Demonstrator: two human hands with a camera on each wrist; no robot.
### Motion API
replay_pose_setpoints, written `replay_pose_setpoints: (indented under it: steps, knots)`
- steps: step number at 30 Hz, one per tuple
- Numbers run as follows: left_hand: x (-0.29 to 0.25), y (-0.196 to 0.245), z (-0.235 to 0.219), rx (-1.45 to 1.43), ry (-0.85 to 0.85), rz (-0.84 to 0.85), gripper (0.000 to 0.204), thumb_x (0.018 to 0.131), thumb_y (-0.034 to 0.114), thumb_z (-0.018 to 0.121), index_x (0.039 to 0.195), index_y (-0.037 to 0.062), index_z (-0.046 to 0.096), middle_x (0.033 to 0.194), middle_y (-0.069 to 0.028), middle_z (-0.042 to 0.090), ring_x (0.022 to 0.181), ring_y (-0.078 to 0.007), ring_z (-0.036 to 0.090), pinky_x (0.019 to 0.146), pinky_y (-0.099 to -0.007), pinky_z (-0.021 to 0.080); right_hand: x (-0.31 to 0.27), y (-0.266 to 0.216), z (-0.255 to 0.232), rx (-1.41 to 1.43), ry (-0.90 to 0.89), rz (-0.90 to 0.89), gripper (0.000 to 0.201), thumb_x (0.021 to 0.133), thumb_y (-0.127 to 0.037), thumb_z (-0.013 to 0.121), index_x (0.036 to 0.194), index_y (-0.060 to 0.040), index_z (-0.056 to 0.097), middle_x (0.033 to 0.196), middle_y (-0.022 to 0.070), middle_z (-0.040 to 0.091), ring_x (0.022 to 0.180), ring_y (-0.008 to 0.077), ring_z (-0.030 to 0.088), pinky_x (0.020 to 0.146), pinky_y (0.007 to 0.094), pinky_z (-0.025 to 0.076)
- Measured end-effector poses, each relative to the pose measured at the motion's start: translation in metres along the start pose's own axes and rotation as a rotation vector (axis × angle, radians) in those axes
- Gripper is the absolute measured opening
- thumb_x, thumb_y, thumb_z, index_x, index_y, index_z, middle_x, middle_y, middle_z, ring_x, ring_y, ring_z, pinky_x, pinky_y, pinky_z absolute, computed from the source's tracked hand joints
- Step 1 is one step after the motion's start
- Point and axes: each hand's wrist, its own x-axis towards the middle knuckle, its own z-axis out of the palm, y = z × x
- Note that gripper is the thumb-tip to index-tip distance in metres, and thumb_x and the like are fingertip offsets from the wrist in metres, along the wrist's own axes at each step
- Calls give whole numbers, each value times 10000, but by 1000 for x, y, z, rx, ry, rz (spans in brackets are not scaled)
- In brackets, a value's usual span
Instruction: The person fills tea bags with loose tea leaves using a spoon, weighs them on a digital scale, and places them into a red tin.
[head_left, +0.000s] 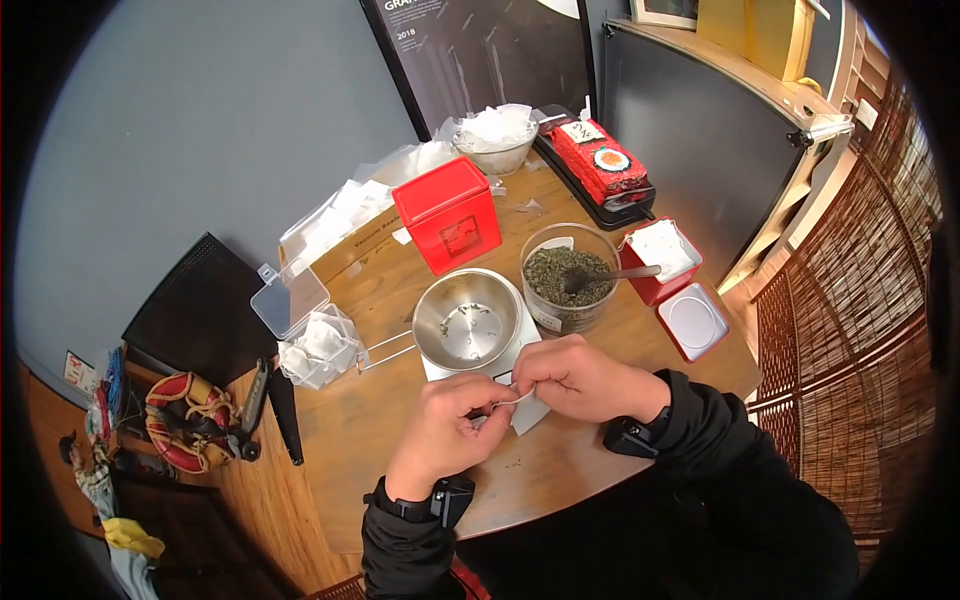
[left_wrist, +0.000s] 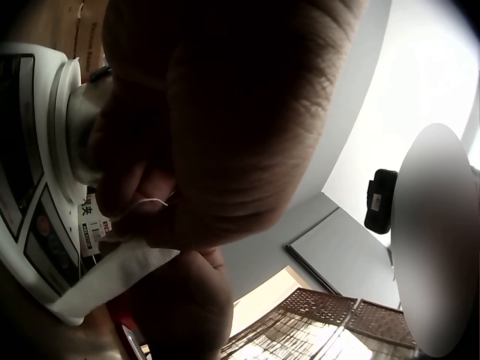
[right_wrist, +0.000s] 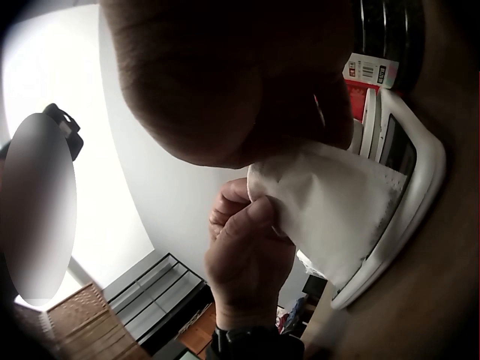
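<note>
A white drawstring tea bag (right_wrist: 330,210) hangs between my two hands, in front of the kitchen scale (head_left: 436,371). My left hand (head_left: 455,425) pinches its top edge between thumb and finger. My right hand (head_left: 580,378) pinches the same top edge from the other side, the fingertips of both hands close together. A thin white string (left_wrist: 152,201) loops out at the fingers in the left wrist view. On the scale sits a steel pan (head_left: 468,345) with a few dried leaf bits inside. Behind my right hand stands a clear jar (head_left: 560,318) of dried leaves with a spoon (head_left: 625,272) in it.
A clear plastic box (head_left: 345,362) with white pouches stands at left, lid raised. Behind are a red canister (head_left: 445,200), a cardboard box (head_left: 350,245) of white bags, a glass bowl (head_left: 500,160) and a red package (head_left: 600,165). An opened red tin (head_left: 655,290) is at right.
</note>
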Motion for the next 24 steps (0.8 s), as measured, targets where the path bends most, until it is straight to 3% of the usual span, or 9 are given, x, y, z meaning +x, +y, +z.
replay_pose_setpoints:
  steps: [8, 10, 17, 24]
  knots:
    - [0, 1, 3, -27, -2, -14, 94, 803, -6, 723, 896, 3, 729, 676, -115, 653, 544, -179, 587, 514, -293, 462, 0, 1, 2, 1, 0, 25, 160, 774, 77, 524, 879, 22, 630, 851, 138, 649, 776, 317, 645, 701, 371, 518]
    - [1, 3, 1, -13, -8, -12, 85, 812, 2, 724, 897, 3, 730, 684, -117, 659, 543, -183, 590, 510, -294, 461, 1, 2, 4, 33, 56, -22, 90, 796, 30, 542, 850, 18, 614, 785, 172, 616, 711, 363, 615, 637, 412, 487]
    - [0, 0, 1, -7, -17, -33, 91, 834, 30, 730, 921, 4, 738, 740, -134, 696, 575, -198, 624, 527, -293, 481, 1, 2, 3, 67, 33, -32, 82, 792, 14, 540, 841, 24, 606, 777, 167, 603, 694, 364, 594, 638, 412, 483]
    - [-1, -2, 0, -16, -48, -67, 113, 844, 45, 731, 950, 9, 745, 784, -149, 715, 615, -214, 655, 560, -305, 506, 0, 0, 3, 75, 23, -11, 102, 798, -67, 653, 811, 23, 606, 757, 158, 596, 648, 320, 582, 592, 393, 453]
